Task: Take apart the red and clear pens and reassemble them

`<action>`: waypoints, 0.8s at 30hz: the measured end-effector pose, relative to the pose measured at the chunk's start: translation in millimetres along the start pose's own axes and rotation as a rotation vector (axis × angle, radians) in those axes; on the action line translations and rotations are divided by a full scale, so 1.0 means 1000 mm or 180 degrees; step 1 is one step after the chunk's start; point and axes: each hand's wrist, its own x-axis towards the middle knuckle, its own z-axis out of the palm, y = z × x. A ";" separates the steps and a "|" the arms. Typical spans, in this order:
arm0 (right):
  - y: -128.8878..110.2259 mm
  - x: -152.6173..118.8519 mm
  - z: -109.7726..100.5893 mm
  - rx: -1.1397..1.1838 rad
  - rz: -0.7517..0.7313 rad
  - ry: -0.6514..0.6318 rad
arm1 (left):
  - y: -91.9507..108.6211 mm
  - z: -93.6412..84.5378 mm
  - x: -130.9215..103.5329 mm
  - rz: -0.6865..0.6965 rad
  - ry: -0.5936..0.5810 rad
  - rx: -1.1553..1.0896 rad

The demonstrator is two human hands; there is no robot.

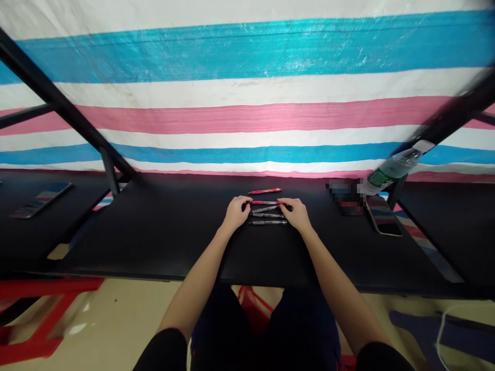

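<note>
On the black table (pixel 174 226), several pens lie one below another between my hands. My left hand (pixel 237 212) pinches the left end of a red pen (pixel 265 202), and my right hand (pixel 296 212) pinches its right end. Another red pen (pixel 265 191) lies farther back, touched by neither hand. Nearer to me are a slightly slanted dark pen (pixel 265 209), a dark clear-barrelled pen (pixel 267 215) just below it, and a similar pen (pixel 268 222) closest to the front edge.
At the right are a phone (pixel 383 216), a water bottle (pixel 394 169) and a blurred dark item (pixel 348 196). Black metal bars rise at both sides before a striped sheet (pixel 255 118). Another phone (pixel 44 200) lies on the left table; a red stool (pixel 46 319) stands below.
</note>
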 end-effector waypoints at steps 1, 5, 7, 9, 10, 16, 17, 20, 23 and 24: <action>0.000 0.000 0.000 -0.0012 -0.0044 0.0013 | 0.000 0.000 0.000 0.0010 0.0005 -0.0005; 0.000 0.001 -0.003 -0.0018 -0.0100 0.0125 | 0.000 -0.001 0.000 0.0053 0.0020 -0.0063; 0.001 0.002 -0.005 0.0002 -0.0058 0.0182 | 0.000 -0.001 0.000 0.0084 0.0030 -0.0102; 0.001 0.002 -0.006 0.0021 -0.0006 0.0212 | 0.000 -0.001 -0.001 0.0113 0.0046 -0.0119; 0.001 0.002 -0.007 0.0028 0.0013 0.0218 | 0.000 -0.001 -0.001 0.0128 0.0067 -0.0113; 0.001 0.001 -0.006 0.0110 0.0043 0.0298 | 0.009 -0.009 -0.006 0.0276 0.0120 -0.0186; 0.001 0.001 -0.006 0.0152 0.0057 0.0316 | 0.010 -0.011 -0.007 0.0362 -0.0038 -0.0225; 0.001 0.002 -0.006 0.0244 0.0071 0.0328 | 0.014 -0.016 -0.009 0.0499 -0.0445 -0.0156; 0.000 0.003 -0.007 0.0244 0.0069 0.0346 | 0.015 -0.018 -0.010 0.0519 -0.0892 0.0074; -0.001 0.003 -0.007 0.0237 0.0074 0.0359 | 0.015 -0.018 -0.010 0.0522 -0.0999 0.0163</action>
